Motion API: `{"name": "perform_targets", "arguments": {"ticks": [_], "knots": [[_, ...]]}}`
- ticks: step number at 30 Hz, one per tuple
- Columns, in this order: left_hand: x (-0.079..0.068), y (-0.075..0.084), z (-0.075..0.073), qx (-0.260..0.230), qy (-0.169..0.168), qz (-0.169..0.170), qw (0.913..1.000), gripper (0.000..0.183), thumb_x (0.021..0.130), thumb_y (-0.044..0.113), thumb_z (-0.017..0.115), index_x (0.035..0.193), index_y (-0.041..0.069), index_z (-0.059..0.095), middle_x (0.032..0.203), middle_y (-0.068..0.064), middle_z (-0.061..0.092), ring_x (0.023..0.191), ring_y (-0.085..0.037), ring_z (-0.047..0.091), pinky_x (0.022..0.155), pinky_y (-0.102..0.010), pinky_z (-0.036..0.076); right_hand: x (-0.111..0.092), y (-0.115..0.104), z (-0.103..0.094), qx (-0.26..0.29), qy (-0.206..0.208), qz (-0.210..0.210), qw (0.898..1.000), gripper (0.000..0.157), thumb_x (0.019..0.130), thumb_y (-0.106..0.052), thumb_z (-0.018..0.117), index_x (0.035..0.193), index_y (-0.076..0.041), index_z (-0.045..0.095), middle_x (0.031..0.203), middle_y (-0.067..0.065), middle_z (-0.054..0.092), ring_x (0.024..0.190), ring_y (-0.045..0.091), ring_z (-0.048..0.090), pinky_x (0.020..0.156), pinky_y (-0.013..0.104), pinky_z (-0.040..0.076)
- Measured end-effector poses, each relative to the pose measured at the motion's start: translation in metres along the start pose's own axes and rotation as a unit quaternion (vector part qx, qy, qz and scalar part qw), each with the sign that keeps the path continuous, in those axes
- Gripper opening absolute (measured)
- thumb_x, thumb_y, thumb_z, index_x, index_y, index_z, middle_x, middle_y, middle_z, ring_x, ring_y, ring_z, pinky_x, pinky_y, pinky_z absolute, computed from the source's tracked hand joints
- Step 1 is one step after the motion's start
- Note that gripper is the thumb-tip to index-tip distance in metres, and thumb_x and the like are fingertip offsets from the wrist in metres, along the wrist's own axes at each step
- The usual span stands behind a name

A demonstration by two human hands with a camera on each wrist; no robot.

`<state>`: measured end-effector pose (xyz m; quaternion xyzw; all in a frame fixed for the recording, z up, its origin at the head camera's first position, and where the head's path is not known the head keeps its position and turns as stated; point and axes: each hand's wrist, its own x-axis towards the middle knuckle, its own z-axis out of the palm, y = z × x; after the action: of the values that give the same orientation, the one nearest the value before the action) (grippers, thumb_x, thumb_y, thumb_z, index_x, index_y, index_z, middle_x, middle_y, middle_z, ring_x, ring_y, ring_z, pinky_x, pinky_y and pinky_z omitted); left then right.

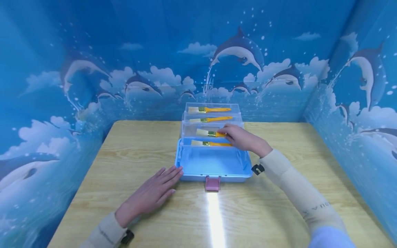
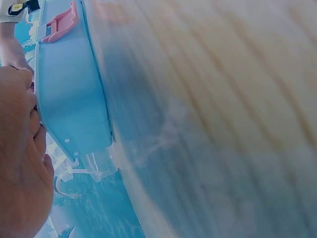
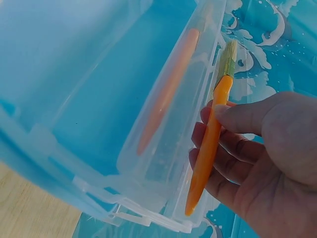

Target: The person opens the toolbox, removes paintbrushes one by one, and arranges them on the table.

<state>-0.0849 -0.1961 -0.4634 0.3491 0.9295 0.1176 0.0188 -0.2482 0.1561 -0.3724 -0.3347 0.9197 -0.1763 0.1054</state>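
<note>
On the table stands an opened blue toolbox [image 1: 214, 162] with clear stepped trays [image 1: 190, 129] raised at its back. My right hand [image 1: 246, 139] pinches the orange handle of a flat paintbrush [image 3: 212, 136] between thumb and fingers, over one of the middle trays, its bristles pointing left. Three more paintbrushes lie in the trays: one in the lowest tray [image 1: 218, 144], two higher up [image 1: 214, 119]. The left hand [image 1: 152, 193] has straight fingers, with the fingertips at the box's front left corner. In the left wrist view it partly covers the box edge.
A pink latch [image 1: 212, 184] hangs from the box's front. The wooden table [image 1: 139, 148] spreads to both sides, with a bright reflection in front of the box. A dolphin-printed blue curtain [image 1: 173, 41] encloses the back and sides.
</note>
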Motion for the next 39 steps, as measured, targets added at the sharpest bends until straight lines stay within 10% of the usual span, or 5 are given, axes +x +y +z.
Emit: {"name": "perform_targets", "arguments": {"ticks": [39], "knots": [[0.001, 0.0, 0.001, -0.004, 0.03, 0.013, 0.9995, 0.06, 0.108, 0.028, 0.049, 0.162, 0.019, 0.026, 0.169, 0.008, 0.018, 0.156, -0.016, 0.02, 0.128, -0.047, 0.019, -0.024, 0.008, -0.001, 0.019, 0.041, 0.004, 0.999, 0.038, 0.103, 0.0, 0.055, 0.141, -0.004, 0.06, 0.123, 0.011, 0.063, 0.108, 0.023, 0.063, 0.091, 0.041, 0.059]]}}
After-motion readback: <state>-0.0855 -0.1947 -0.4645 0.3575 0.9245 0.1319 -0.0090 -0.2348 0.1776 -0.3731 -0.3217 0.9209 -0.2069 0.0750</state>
